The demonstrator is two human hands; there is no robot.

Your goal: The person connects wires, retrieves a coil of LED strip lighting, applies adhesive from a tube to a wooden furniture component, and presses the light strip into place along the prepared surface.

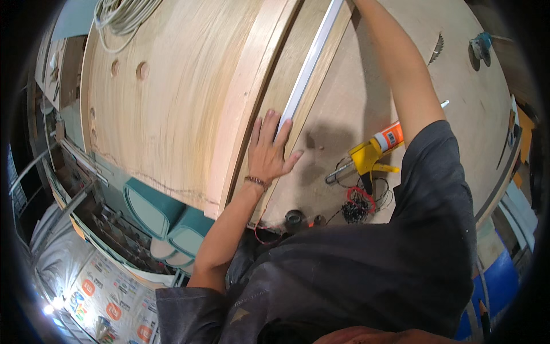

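My left hand [268,150] lies flat with its fingers spread on a long narrow wooden board [293,69]. Its fingers touch the near end of a slim white strip [312,62], which runs along the board up to the top edge of the view. A beaded bracelet [256,181] circles the left wrist. My right arm [395,51] stretches far forward beside the board, and its hand is beyond the top edge. Below that arm rests a yellow caulking gun [365,157] with an orange and white cartridge [389,136], partly covered by my arm.
Left of the board lies a large wooden panel [172,103] with round holes and a coiled cable [123,20]. Near my body are tangled black wires [358,207] and a black roll [294,218]. A saw blade piece [437,49] and a power tool [481,50] lie far right.
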